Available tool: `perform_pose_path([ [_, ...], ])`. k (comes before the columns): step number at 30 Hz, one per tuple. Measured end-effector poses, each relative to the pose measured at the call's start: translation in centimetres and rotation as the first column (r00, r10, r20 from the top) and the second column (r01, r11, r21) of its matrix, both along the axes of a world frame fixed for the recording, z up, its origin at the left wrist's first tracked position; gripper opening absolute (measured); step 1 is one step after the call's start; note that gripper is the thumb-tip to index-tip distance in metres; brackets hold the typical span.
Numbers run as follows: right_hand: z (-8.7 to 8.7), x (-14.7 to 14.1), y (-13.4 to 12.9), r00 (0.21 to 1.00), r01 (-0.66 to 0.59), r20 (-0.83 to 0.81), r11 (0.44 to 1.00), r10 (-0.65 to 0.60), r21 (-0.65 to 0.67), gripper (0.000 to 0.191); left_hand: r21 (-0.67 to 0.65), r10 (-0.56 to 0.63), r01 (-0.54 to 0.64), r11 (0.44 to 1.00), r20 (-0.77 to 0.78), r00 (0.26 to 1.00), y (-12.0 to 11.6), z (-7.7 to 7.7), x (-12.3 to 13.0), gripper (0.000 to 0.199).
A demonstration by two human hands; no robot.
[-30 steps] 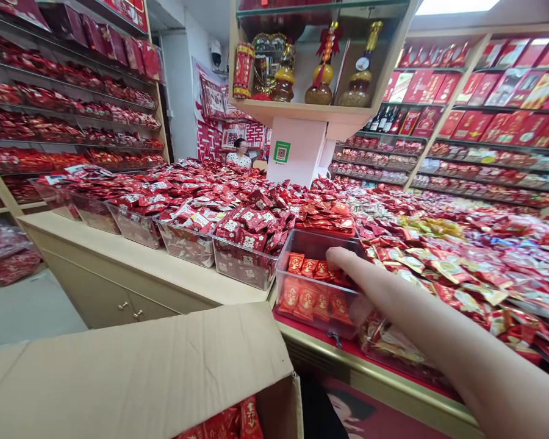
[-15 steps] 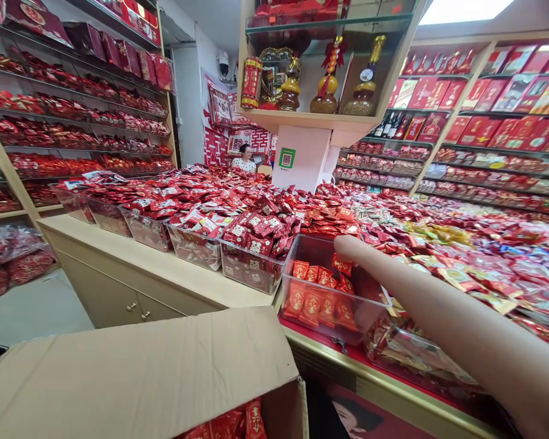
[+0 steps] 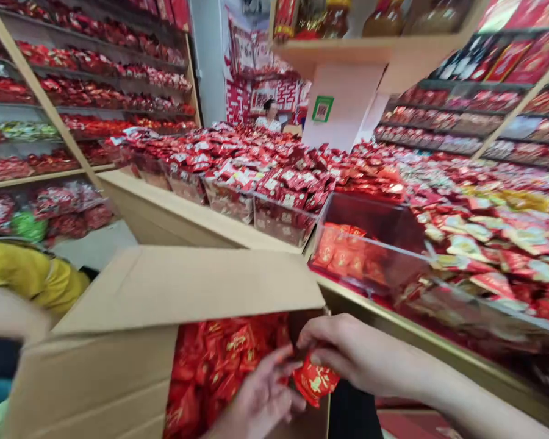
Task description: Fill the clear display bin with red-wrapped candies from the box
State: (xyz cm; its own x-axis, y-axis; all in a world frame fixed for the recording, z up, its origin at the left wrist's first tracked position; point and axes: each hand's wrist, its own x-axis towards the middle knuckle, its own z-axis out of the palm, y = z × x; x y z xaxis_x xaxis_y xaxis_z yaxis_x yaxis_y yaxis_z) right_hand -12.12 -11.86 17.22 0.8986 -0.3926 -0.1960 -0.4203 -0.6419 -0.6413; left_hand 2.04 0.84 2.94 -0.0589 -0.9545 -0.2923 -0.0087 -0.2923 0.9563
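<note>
Packet point(image 3: 319, 384) in red wrap, pinched by thumb and fingers of the right hand point(image 3: 354, 350), at the right side of an open cardboard box point(image 3: 187, 277), left hand point(image 3: 263, 393) just beside it, fingers loosely parted, more red packets point(image 3: 210, 360) inside, clear plastic bin point(image 3: 370, 210) beyond.

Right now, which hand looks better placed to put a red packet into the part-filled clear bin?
Probably the right hand: it holds a red packet and is nearer the clear bin. The left hand is farther away, fingers spread, at the open carton.
</note>
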Motion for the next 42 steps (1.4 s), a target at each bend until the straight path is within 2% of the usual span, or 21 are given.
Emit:
perform_pose_path([
  [1, -2.2, 0.3, 0.9, 1.0, -0.012, 0.005, 0.996, 0.011, 0.09, 0.019, -0.067, 0.063, -0.078, 0.995, -0.206, 0.977, -0.1, 0.1, -0.1, 0.061],
  [2, -4.2, 0.6, 1.5, 1.0, 0.003, 0.025, 0.985, -0.008, 0.173, 0.018, -0.081, 0.102, -0.132, 0.988, -0.297, 0.949, -0.1, 0.1, -0.1, 0.056],
  [4, -7.4, 1.0, 2.1, 0.989, 0.079, 0.086, 0.931, -0.117, 0.357, 0.016, -0.056, 0.169, -0.202, 0.978, -0.356, 0.919, -0.1, -0.1, -0.1, 0.042],
  [6, -9.6, 1.3, 2.0, 0.953, 0.169, 0.123, 0.823, -0.277, 0.543, 0.017, -0.015, 0.232, -0.25, 0.968, -0.324, 0.917, 0.0, -0.4, -0.2, 0.033],
  [8, -10.9, 1.3, 1.8, 0.905, 0.209, 0.143, 0.71, -0.402, 0.673, 0.023, 0.017, 0.305, -0.315, 0.949, -0.303, 0.903, 0.1, -0.6, -0.3, 0.032],
  [12, -12.0, 1.2, 2.2, 0.776, 0.268, 0.194, 0.593, -0.6, 0.759, 0.037, 0.074, 0.375, -0.378, 0.923, -0.398, 0.837, -0.1, -0.6, -0.7, 0.037],
  [15, -12.7, 1.2, 3.2, 0.679, 0.303, 0.167, 0.481, -0.714, 0.823, 0.041, 0.073, 0.43, -0.452, 0.889, -0.469, 0.771, -0.3, -0.6, -0.9, 0.035],
  [16, -12.9, 1.3, 3.5, 0.674, 0.308, 0.151, 0.461, -0.723, 0.832, 0.039, 0.072, 0.446, -0.472, 0.879, -0.476, 0.758, -0.4, -0.6, -0.9, 0.034],
  [18, -13.3, 1.4, 3.9, 0.68, 0.318, 0.139, 0.46, -0.72, 0.829, 0.036, 0.089, 0.448, -0.469, 0.878, -0.493, 0.745, -0.5, -0.8, -0.9, 0.035],
  [21, -13.7, 1.5, 3.8, 0.667, 0.332, 0.163, 0.487, -0.726, 0.808, 0.038, 0.164, 0.451, -0.425, 0.89, -0.455, 0.768, -0.4, -1.1, -0.8, 0.037],
  [23, -13.9, 1.5, 3.5, 0.668, 0.34, 0.154, 0.482, -0.728, 0.808, 0.04, 0.205, 0.466, -0.419, 0.885, -0.393, 0.793, -0.4, -1.3, -0.7, 0.034],
  [28, -14.3, 1.1, 3.2, 0.623, 0.336, 0.135, 0.42, -0.77, 0.843, 0.039, 0.11, 0.437, -0.426, 0.898, -0.334, 0.835, -0.4, -0.9, -0.7, 0.035],
  [31, -14.3, 0.9, 3.4, 0.583, 0.301, 0.12, 0.351, -0.803, 0.887, 0.036, 0.044, 0.381, -0.39, 0.92, -0.337, 0.861, -0.5, -0.4, -0.8, 0.031],
  [35, -14.2, 1.3, 4.2, 0.483, 0.198, 0.083, 0.202, -0.871, 0.959, 0.033, 0.009, 0.326, -0.346, 0.938, -0.364, 0.873, -0.5, -0.5, -0.6, 0.032],
  [37, -14.5, 1.7, 4.5, 0.454, 0.176, 0.102, 0.201, -0.885, 0.964, 0.031, 0.017, 0.334, -0.355, 0.935, -0.384, 0.861, -0.4, -0.9, -0.4, 0.037],
  [38, -14.7, 1.8, 4.7, 0.452, 0.183, 0.128, 0.233, -0.883, 0.955, 0.031, 0.022, 0.339, -0.361, 0.932, -0.397, 0.853, -0.4, -1.2, -0.3, 0.039],
  [40, -15.1, 2.0, 4.9, 0.479, 0.228, 0.19, 0.331, -0.857, 0.916, 0.031, 0.037, 0.331, -0.35, 0.936, -0.426, 0.842, -0.3, -1.6, -0.2, 0.041],
  [42, -14.9, 1.7, 4.9, 0.535, 0.29, 0.257, 0.461, -0.805, 0.839, 0.031, 0.058, 0.293, -0.3, 0.952, -0.455, 0.841, -0.2, -1.9, -0.1, 0.041],
])
